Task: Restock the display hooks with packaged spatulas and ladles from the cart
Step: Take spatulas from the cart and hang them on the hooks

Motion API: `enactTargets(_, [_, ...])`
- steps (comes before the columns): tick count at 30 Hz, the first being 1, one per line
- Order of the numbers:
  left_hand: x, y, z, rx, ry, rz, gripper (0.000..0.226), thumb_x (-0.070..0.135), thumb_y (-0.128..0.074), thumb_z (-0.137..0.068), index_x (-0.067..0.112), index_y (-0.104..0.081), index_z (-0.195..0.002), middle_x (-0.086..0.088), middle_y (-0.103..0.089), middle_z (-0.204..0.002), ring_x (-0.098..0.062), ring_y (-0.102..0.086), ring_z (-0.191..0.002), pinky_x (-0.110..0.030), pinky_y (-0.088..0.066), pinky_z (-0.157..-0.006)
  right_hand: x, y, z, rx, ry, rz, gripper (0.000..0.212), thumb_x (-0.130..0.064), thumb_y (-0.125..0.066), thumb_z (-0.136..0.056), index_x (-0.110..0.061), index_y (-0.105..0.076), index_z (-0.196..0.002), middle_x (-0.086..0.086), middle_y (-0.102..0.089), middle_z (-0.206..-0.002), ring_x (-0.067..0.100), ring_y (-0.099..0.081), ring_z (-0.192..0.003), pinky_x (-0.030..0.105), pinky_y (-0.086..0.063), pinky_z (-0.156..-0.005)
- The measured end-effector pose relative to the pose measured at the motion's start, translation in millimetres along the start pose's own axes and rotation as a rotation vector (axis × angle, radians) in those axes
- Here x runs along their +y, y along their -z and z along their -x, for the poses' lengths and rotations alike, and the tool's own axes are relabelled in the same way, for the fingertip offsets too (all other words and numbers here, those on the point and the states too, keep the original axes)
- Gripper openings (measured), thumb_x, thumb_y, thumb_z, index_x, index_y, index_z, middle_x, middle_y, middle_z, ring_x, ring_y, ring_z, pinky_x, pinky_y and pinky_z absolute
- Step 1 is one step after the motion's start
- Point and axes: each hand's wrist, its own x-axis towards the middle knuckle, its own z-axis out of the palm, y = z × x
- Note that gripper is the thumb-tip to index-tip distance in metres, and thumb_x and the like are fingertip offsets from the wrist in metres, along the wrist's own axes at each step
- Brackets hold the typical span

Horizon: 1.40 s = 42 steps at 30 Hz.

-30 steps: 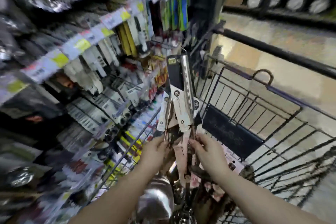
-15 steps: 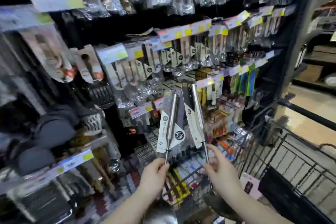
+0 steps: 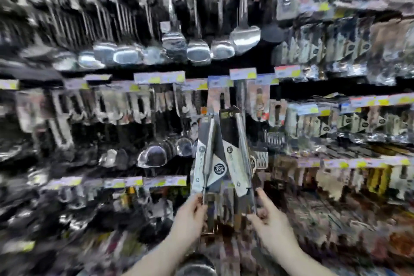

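Observation:
I hold two packaged steel utensils upright in front of the display wall. My left hand (image 3: 190,215) grips the handle of the left packaged utensil (image 3: 207,159), which has a grey and white card with a round "304" badge. My right hand (image 3: 268,219) pinches the handle of the right packaged utensil (image 3: 235,152), whose card is black on top and white below. The two packs lean together at the top. Their lower ends are hidden below my hands; a shiny round bowl (image 3: 197,269) shows at the bottom edge.
Rows of hooks carry hanging ladles (image 3: 197,49) and packaged utensils, with yellow and white price tags (image 3: 243,73) along each row. More ladles (image 3: 154,156) hang left of my packs. The view is blurred. The cart is out of view.
My view swung left from the cart to face the display wall. Both hands carried the two packs up and toward the middle rows of hooks.

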Motion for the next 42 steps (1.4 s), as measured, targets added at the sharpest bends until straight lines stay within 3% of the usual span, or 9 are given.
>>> enactTargets(6, [-26, 141, 42, 0.208, 0.065, -0.059, 0.046, 0.009, -0.047, -0.094, 0.017, -0.038, -0.138, 0.016, -0.048, -0.082, 0.003, -0.047, -0.071, 0.003, -0.036, -0.061, -115, -74, 21, -0.118, 0.194, -0.013, 0.069, -0.019, -0.06, -0.09, -0.027, -0.024, -0.149, 0.006, -0.066, -0.119, 0.021, -0.062, -0.109, 0.022, -0.038, -0.071])
enactTargets(10, [-39, 214, 56, 0.386, 0.091, -0.038, 0.045, 0.011, -0.049, -0.093, 0.032, -0.038, -0.131, 0.001, -0.062, -0.108, -0.014, -0.062, -0.102, -0.017, -0.043, -0.085, -179, -112, 23, -0.14, 0.29, -0.038, 0.065, -0.02, -0.057, -0.091, -0.029, -0.028, -0.147, 0.003, -0.065, -0.088, 0.017, -0.062, -0.08, 0.025, -0.037, -0.059])
enactTargets(14, [-41, 275, 64, 0.473, 0.112, -0.032, 0.032, 0.013, -0.044, -0.096, 0.029, -0.041, -0.123, 0.002, -0.059, -0.097, 0.003, -0.065, -0.071, -0.009, -0.047, -0.071, -232, -148, 18, -0.163, 0.359, -0.11, 0.065, -0.019, -0.058, -0.091, -0.026, -0.027, -0.147, -0.003, -0.059, -0.077, 0.008, -0.052, -0.065, 0.012, -0.04, -0.06])
enactTargets(17, [-49, 315, 54, 0.529, 0.105, -0.093, 0.041, 0.014, -0.045, -0.094, 0.024, -0.042, -0.134, 0.006, -0.061, -0.096, -0.015, -0.062, -0.084, -0.023, -0.048, -0.086, -269, -177, 1, -0.146, 0.41, -0.138, 0.066, -0.019, -0.061, -0.089, -0.026, -0.029, -0.147, -0.002, -0.061, -0.075, 0.01, -0.057, -0.069, 0.03, -0.044, -0.07])
enactTargets(25, [-59, 404, -25, 0.638, 0.044, -0.155, 0.039, 0.012, -0.045, -0.094, 0.021, -0.044, -0.132, -0.004, -0.059, -0.082, -0.026, -0.062, -0.077, -0.033, -0.049, -0.074, -364, -241, -84, -0.098, 0.546, -0.198, 0.055, -0.023, -0.061, -0.089, -0.02, -0.042, -0.141, 0.003, -0.068, -0.102, 0.01, -0.068, -0.075, 0.025, -0.05, -0.075])
enactTargets(29, [-67, 442, -82, 0.627, 0.022, -0.102, 0.042, 0.016, -0.047, -0.095, 0.025, -0.04, -0.135, -0.005, -0.062, -0.111, -0.007, -0.057, -0.053, -0.016, -0.047, -0.05, -409, -264, -134, -0.065, 0.598, -0.152, 0.048, -0.023, -0.061, -0.088, -0.024, -0.048, -0.134, 0.0, -0.065, -0.09, 0.011, -0.058, -0.071, 0.024, -0.046, -0.066])
enactTargets(32, [-68, 477, -130, 0.653, -0.017, -0.147, 0.045, 0.015, -0.048, -0.094, 0.025, -0.04, -0.137, 0.003, -0.062, -0.109, -0.003, -0.057, -0.067, -0.004, -0.045, -0.059, -445, -282, -175, -0.072, 0.621, -0.206, 0.055, -0.022, -0.06, -0.089, -0.026, -0.04, -0.14, -0.005, -0.057, -0.083, 0.002, -0.053, -0.053, 0.02, -0.038, -0.054])
enactTargets(35, [-72, 504, -169, 0.685, -0.047, -0.19, 0.045, 0.015, -0.049, -0.093, 0.025, -0.041, -0.137, -0.005, -0.057, -0.129, -0.019, -0.059, -0.108, -0.019, -0.043, -0.093, -480, -295, -215, -0.014, 0.635, -0.192, 0.063, -0.025, -0.06, -0.089, -0.027, -0.032, -0.145, 0.006, -0.069, -0.087, 0.016, -0.066, -0.077, 0.028, -0.048, -0.069])
enactTargets(42, [-95, 559, -258, 0.672, -0.117, -0.066, 0.043, 0.014, -0.049, -0.093, 0.026, -0.043, -0.134, -0.017, -0.066, -0.108, -0.019, -0.057, -0.069, -0.035, -0.052, -0.076, -543, -304, -274, 0.093, 0.683, -0.189, 0.062, -0.014, -0.059, -0.088, -0.02, -0.035, -0.145, -0.003, -0.06, -0.065, 0.007, -0.065, -0.055, 0.028, -0.053, -0.063])
